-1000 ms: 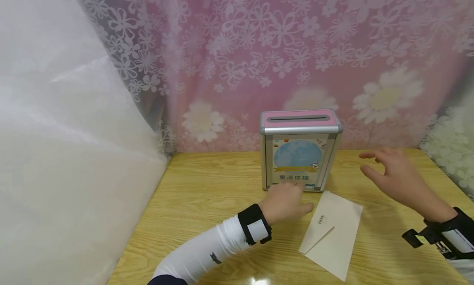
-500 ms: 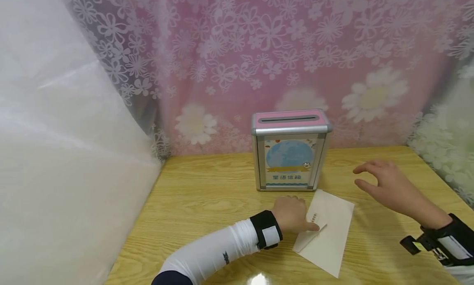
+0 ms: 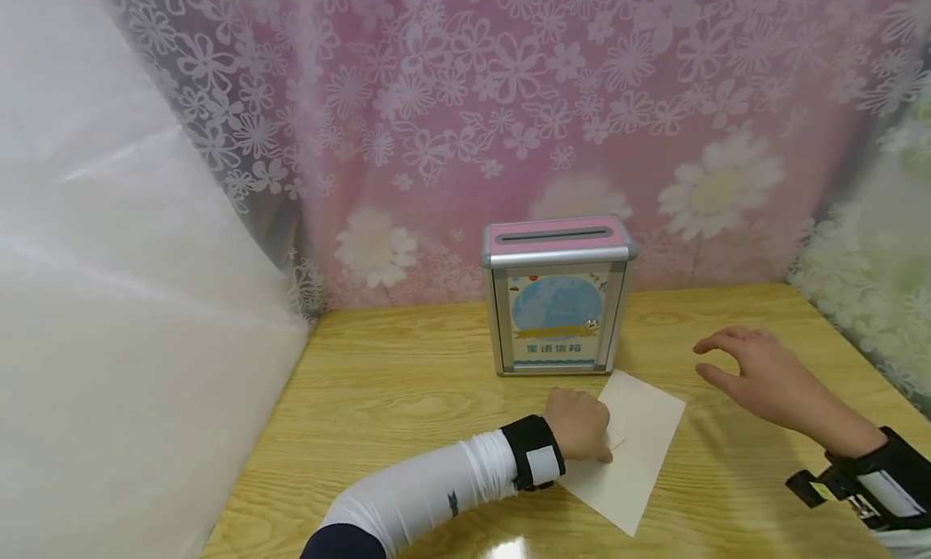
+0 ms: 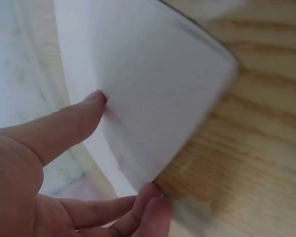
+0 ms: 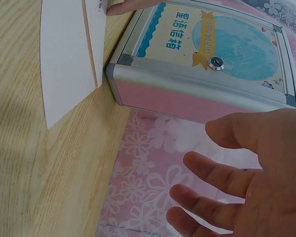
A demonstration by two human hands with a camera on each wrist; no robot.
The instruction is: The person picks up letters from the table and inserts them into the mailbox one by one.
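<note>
My left hand [image 3: 578, 424] grips the left edge of a cream envelope [image 3: 643, 442]. In the left wrist view, the thumb lies on the face of the envelope [image 4: 163, 89] and the fingertips reach its edge. The envelope is tilted in the right wrist view, its flap line and a small printed mark showing. Just behind it stands a suggestion box [image 3: 558, 300], silver-framed with a pink top and a slot. Apart from both, my right hand [image 3: 764, 381] hovers over the table at the right, fingers loosely bent and holding nothing.
The wooden table [image 3: 378, 413] carries the box and envelope. A pink flowered curtain [image 3: 451, 139] hangs behind it, with pale sheeting [image 3: 145, 300] on the left and a light flowered curtain [image 3: 873, 276] at the right. A round lock [image 5: 215, 63] sits on the box's front.
My left hand has moved from in front of the box down onto the envelope and taken hold of its edge. The head view has shifted slightly; my right hand stays raised, nearly still.
</note>
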